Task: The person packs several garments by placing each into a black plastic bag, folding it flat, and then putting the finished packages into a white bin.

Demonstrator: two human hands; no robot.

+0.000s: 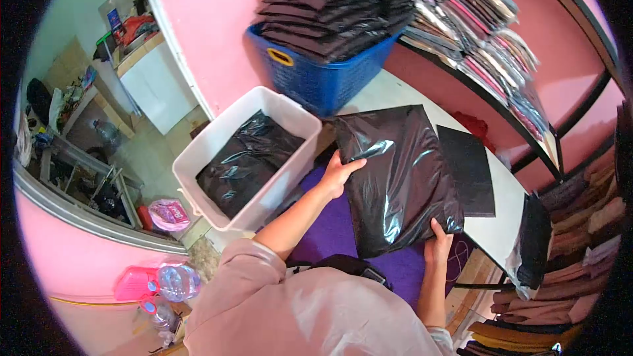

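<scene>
Between my two hands is a large, shiny black plastic package, held up over the white table and my lap. My left hand grips its left edge, thumb on top and the other fingers out of sight beneath. At its lower right corner my right hand pinches the plastic, with the thumb showing. Left of the package stands a white plastic bin with similar black packages lying inside. A flat black sheet or pad rests on the table, partly covered by the package.
Behind sits a blue basket piled high with black packages. Shelves of folded, wrapped clothes run along the right. A white table lies under the pad. Large water bottles stand on the floor at lower left.
</scene>
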